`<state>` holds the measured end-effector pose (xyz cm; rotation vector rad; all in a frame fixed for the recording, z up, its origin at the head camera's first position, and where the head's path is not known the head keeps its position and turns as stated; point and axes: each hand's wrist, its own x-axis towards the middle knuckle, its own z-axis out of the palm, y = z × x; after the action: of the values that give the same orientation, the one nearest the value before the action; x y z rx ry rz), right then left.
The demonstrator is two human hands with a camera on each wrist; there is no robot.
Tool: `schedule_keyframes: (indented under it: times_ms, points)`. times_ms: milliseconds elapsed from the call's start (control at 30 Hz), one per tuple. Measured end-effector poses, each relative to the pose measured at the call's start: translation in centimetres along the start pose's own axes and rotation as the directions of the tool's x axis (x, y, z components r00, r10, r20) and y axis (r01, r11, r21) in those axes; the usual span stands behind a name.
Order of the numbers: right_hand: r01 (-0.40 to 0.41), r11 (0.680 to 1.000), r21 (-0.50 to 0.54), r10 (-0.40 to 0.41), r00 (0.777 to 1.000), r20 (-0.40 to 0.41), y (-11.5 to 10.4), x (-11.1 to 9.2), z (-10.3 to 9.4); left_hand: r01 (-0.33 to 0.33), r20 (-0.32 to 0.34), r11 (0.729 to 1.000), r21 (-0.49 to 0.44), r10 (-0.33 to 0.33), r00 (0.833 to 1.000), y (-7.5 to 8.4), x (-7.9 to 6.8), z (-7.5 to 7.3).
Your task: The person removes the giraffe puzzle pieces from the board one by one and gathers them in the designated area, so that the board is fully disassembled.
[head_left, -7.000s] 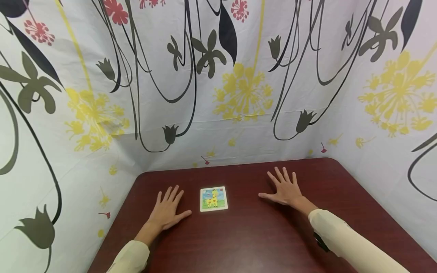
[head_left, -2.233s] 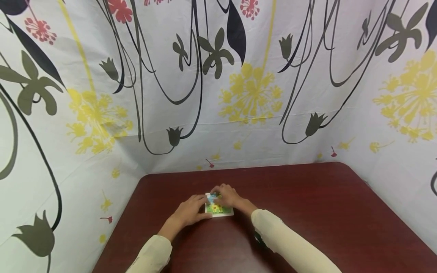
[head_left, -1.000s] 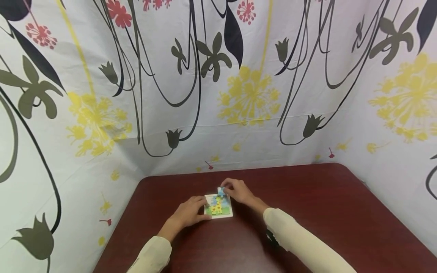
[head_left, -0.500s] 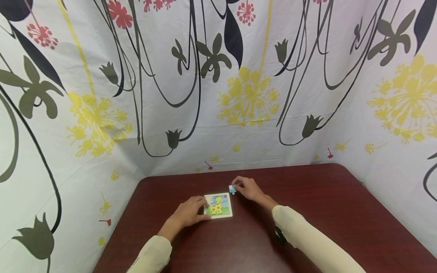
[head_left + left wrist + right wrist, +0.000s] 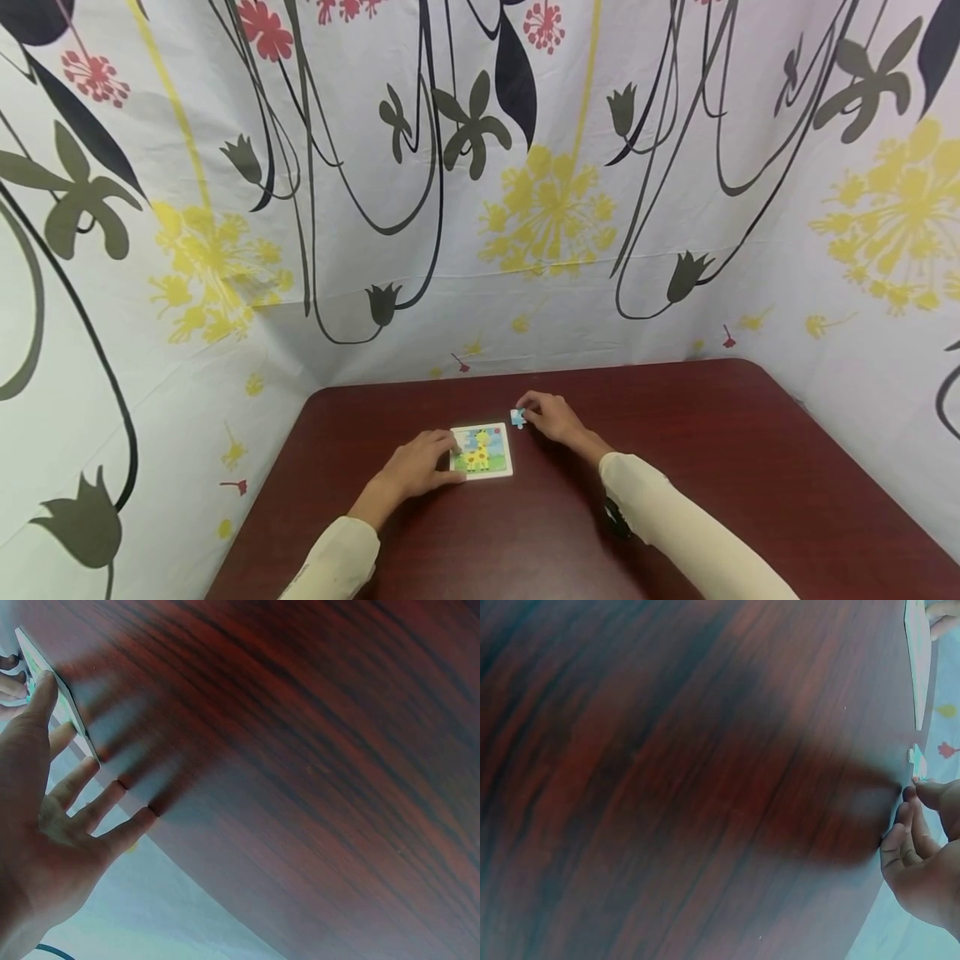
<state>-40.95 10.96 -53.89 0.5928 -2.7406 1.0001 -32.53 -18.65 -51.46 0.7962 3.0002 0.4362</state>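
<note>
A giraffe jigsaw puzzle (image 5: 482, 458) in a white frame lies on the dark red table, with a pale gap at its upper left. Along its left edge rests my left hand (image 5: 417, 465), thumb at the near left corner and fingertips at the left side. In the left wrist view, those fingers (image 5: 97, 806) are spread and fairly straight, some tips on the tabletop. Just beyond the puzzle's far right corner, my right hand (image 5: 551, 417) pinches a small blue and white jigsaw piece (image 5: 517, 417) between thumb and fingertips. The right wrist view shows this piece (image 5: 919, 762) low over the table.
The table (image 5: 570, 533) has rounded far corners. White floral curtain (image 5: 450, 208) hangs behind it and along both sides. Both forearms wear cream sleeves (image 5: 675, 517), and a dark object shows under the right one.
Both hands came from lying apart to the puzzle. My right hand lifted a blue piece out of it and carried it right, past the frame. My left hand stayed at the left edge.
</note>
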Motion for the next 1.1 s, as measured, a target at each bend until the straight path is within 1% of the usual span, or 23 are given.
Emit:
schedule_keyframes:
  times_ms: [100, 300, 400, 533, 767, 900, 1100]
  points:
    - [0.001, 1.0, 0.013, -0.001, 1.0, 0.003, 0.1, 0.0, -0.1, 0.0, 0.002, 1.0, 0.003, 0.0, 1.0, 0.1, 0.0, -0.1]
    - [0.007, 0.999, 0.05, -0.009, 0.999, 0.036, 0.2, -0.3, -0.8, -0.002, 0.001, 1.0, 0.004, 0.002, 1.0, 0.2, -0.1, -0.1]
    - [0.02, 0.997, 0.078, -0.025, 0.998, 0.056, 0.3, -0.5, -1.2, -0.001, 0.001, 1.0, 0.005, 0.001, 1.0, 0.2, 0.0, -0.1]
    - [0.054, 0.995, 0.084, -0.059, 0.996, 0.066, 0.0, -0.7, -1.4, -0.003, 0.001, 1.0, 0.002, 0.003, 1.0, 0.2, 0.0, -0.1]
    - [0.075, 0.994, 0.085, -0.081, 0.994, 0.076, -0.9, -0.7, -0.9, -0.002, 0.003, 1.0, 0.001, 0.002, 1.0, 0.3, 0.0, -0.1]
    - [0.123, 0.988, 0.098, -0.131, 0.988, 0.086, -1.7, -0.7, -0.6, 0.013, 0.012, 1.0, -0.002, -0.013, 1.0, 0.4, 0.0, -0.1]
    - [0.154, 0.978, 0.139, -0.17, 0.979, 0.114, -3.0, -0.5, -0.1, 0.023, 0.02, 1.0, -0.002, -0.023, 1.0, 0.3, 0.1, -0.1]
